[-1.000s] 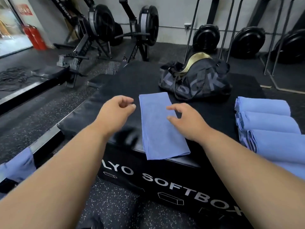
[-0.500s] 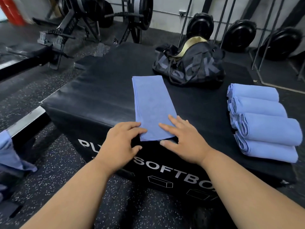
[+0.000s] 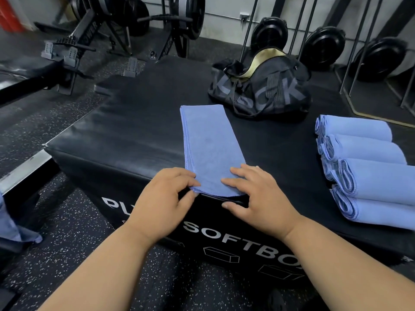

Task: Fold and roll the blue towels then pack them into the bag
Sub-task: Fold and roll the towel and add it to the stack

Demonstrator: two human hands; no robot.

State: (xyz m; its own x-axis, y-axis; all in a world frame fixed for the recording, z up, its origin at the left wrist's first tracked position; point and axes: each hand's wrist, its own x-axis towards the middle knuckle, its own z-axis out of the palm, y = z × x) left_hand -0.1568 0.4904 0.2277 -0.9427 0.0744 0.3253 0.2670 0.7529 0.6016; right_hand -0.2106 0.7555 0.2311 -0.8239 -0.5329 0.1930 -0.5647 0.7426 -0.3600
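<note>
A folded blue towel (image 3: pixel 207 149) lies as a long strip on the black surface (image 3: pixel 134 135), its near end at the front edge just above the white lettering. The left hand (image 3: pixel 161 205) pinches the near left corner of the towel, fingers above and thumb curled under the hem. The right hand (image 3: pixel 258 198) rests flat on the near right corner, fingers straight and spread on the cloth, thumb lying along the front edge below it. Beyond the far end of the strip, just to its right, sits a black bag (image 3: pixel 260 88), its top gaping to show a tan lining. Four rolled towels (image 3: pixel 368 167) lie side by side at the right of the surface, well apart from the strip. Another piece of blue cloth (image 3: pixel 13 227) hangs at the left border.
</note>
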